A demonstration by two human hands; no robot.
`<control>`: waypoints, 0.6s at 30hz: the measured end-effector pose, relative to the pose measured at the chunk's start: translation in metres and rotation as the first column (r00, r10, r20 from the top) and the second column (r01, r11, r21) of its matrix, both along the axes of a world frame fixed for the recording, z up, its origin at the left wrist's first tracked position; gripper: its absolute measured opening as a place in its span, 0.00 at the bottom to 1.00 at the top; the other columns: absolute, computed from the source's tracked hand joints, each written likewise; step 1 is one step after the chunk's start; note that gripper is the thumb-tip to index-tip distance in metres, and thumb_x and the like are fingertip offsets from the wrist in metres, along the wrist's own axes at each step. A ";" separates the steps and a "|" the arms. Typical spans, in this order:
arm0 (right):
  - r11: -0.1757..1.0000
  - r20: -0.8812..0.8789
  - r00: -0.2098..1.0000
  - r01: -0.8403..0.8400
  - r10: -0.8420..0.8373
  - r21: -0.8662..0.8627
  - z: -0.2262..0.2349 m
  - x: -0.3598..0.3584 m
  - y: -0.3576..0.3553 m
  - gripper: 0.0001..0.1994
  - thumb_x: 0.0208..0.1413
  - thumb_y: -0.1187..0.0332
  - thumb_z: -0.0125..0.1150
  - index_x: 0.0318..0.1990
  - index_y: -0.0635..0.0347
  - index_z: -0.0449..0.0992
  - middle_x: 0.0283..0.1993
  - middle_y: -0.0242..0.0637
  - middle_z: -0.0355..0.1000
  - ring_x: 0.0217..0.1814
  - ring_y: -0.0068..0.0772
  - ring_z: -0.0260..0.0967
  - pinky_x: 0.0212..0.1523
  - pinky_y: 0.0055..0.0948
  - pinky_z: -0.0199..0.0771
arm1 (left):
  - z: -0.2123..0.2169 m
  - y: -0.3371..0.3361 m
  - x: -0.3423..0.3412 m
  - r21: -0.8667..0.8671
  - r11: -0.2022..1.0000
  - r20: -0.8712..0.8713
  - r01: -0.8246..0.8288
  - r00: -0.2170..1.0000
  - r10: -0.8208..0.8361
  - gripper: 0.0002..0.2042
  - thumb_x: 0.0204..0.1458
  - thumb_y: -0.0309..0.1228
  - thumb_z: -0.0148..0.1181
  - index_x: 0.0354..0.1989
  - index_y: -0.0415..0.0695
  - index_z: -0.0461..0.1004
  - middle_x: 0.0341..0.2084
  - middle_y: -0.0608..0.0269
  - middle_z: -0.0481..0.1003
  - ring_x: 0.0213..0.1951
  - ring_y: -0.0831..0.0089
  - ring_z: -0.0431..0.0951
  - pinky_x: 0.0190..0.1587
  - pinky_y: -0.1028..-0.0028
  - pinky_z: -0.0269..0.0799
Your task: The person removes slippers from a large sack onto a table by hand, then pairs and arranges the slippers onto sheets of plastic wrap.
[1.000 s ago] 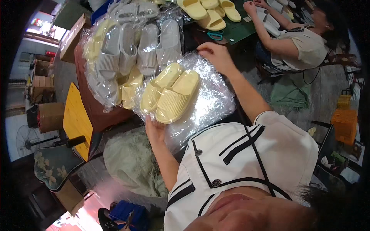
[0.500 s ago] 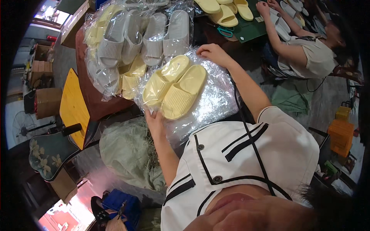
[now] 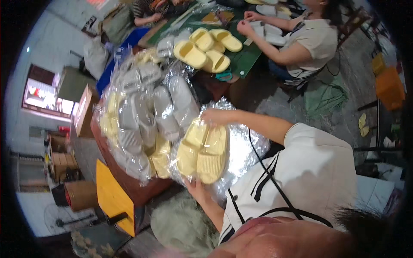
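Observation:
A pair of pale yellow slippers [image 3: 211,168] lies side by side in a clear plastic bag [image 3: 247,148] in front of me. My right hand [image 3: 216,116] is closed on the bag at the far end of the pair, its fingertips partly hidden. At the near end, my left hand [image 3: 197,191] holds the bag's edge beside the ribbed straps, fingers partly under the plastic. Just left of the pair, bagged grey slippers [image 3: 129,118] and a few yellow ones are heaped on the brown table [image 3: 140,191].
Loose yellow slippers [image 3: 191,54] and teal-handled scissors [image 3: 223,76] lie at the far green table [image 3: 248,64]. A co-worker [image 3: 297,47] there handles pale slippers. A yellow board [image 3: 112,200] stands left, a pale sack [image 3: 183,223] below the table, and an orange crate [image 3: 389,88] at right.
My right hand has come from the bag's far edge onto the far end of the slippers. Plastic now covers more of the right slipper. The view has swung, showing more of the far table.

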State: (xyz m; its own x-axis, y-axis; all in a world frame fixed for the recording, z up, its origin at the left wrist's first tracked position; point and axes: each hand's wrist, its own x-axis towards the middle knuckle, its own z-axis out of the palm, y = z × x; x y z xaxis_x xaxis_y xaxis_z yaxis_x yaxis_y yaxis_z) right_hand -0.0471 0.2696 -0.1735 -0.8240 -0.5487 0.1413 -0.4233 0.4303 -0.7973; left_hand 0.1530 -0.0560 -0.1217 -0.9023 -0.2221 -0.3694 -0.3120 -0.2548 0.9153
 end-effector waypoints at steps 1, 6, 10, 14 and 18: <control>0.983 -0.169 0.984 -0.021 0.053 0.184 0.029 0.018 -0.007 0.35 0.43 0.70 0.71 0.63 0.51 0.69 0.57 0.51 0.63 0.57 0.52 0.66 0.56 0.42 0.70 | -0.013 -0.008 0.004 -0.018 1.000 0.012 -0.020 1.000 0.020 0.41 0.52 0.15 0.55 0.75 0.50 0.46 0.46 0.54 0.73 0.41 0.72 0.75 0.35 0.76 0.69; 0.988 0.044 0.997 0.059 -0.066 0.141 0.047 0.035 -0.010 0.49 0.31 0.61 0.80 0.68 0.46 0.62 0.56 0.55 0.59 0.59 0.58 0.58 0.59 0.43 0.63 | -0.005 -0.011 0.000 -0.060 0.998 0.034 0.007 0.999 -0.005 0.41 0.53 0.14 0.54 0.75 0.50 0.46 0.48 0.54 0.73 0.43 0.70 0.75 0.41 0.72 0.73; 0.999 0.285 0.958 0.003 -0.014 0.039 0.056 0.033 -0.008 0.46 0.28 0.65 0.82 0.65 0.46 0.70 0.48 0.47 0.62 0.50 0.47 0.64 0.52 0.38 0.67 | 0.012 -0.004 -0.003 0.095 0.995 -0.047 0.031 0.999 -0.027 0.40 0.51 0.12 0.54 0.74 0.49 0.49 0.51 0.53 0.73 0.48 0.66 0.76 0.45 0.71 0.75; 0.956 0.372 0.928 0.117 -0.009 -0.268 0.082 0.052 0.000 0.38 0.33 0.73 0.78 0.60 0.60 0.73 0.48 0.39 0.62 0.46 0.33 0.69 0.41 0.32 0.76 | 0.041 0.001 -0.003 0.179 0.983 -0.123 -0.028 0.991 0.051 0.39 0.48 0.08 0.51 0.72 0.43 0.54 0.58 0.54 0.69 0.53 0.67 0.74 0.50 0.72 0.74; 0.877 0.533 0.841 0.180 0.098 -0.446 0.080 0.060 0.009 0.30 0.41 0.76 0.73 0.57 0.61 0.74 0.47 0.36 0.68 0.45 0.26 0.70 0.44 0.26 0.74 | 0.051 -0.004 -0.004 0.226 0.972 -0.207 0.057 0.978 -0.010 0.36 0.51 0.10 0.50 0.71 0.42 0.52 0.58 0.52 0.69 0.54 0.66 0.74 0.49 0.72 0.77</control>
